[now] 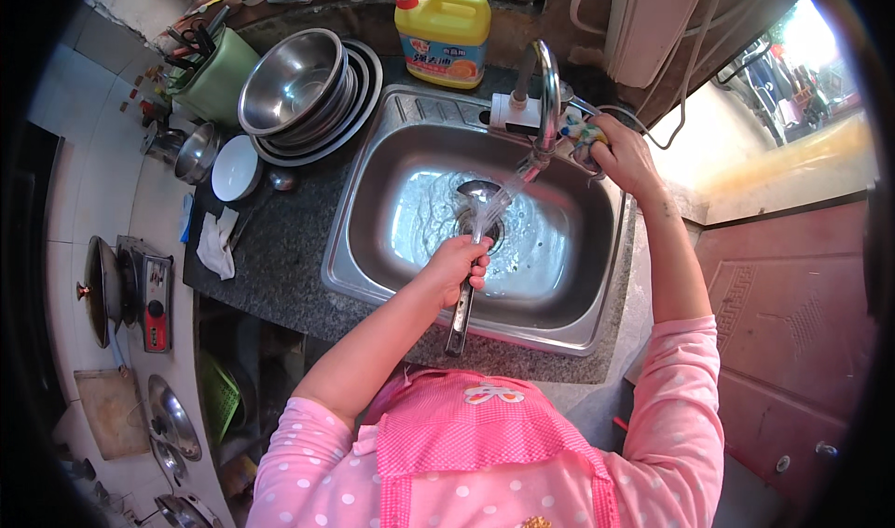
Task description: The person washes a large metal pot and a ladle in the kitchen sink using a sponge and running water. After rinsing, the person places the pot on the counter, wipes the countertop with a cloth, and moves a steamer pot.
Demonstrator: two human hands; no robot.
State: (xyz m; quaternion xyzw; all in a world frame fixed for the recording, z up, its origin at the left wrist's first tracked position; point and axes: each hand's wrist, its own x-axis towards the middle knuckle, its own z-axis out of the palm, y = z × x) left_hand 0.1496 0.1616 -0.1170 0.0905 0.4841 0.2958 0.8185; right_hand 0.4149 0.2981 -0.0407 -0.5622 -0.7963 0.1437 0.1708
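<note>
My left hand (463, 268) grips the handle of a metal ladle (481, 190) over the sink. The ladle's bowl points toward the faucet, and its handle end reaches past the sink's front rim. Water from the curved chrome faucet (549, 87) streams onto the ladle near my fingers. At the sink's back right corner, my right hand (624, 152) holds a multicoloured cloth or scrubber (584, 136) beside the faucet's lever (582, 103); whether the fingers touch the lever cannot be told. Shallow water spreads over the bottom of the stainless steel sink (381, 248).
Left of the sink stand stacked steel basins (294, 80), a white bowl (236, 168) and a crumpled white cloth (218, 243) on the dark counter (294, 248). A yellow detergent jug (444, 39) stands behind the sink. A green utensil holder (217, 80) occupies the back left.
</note>
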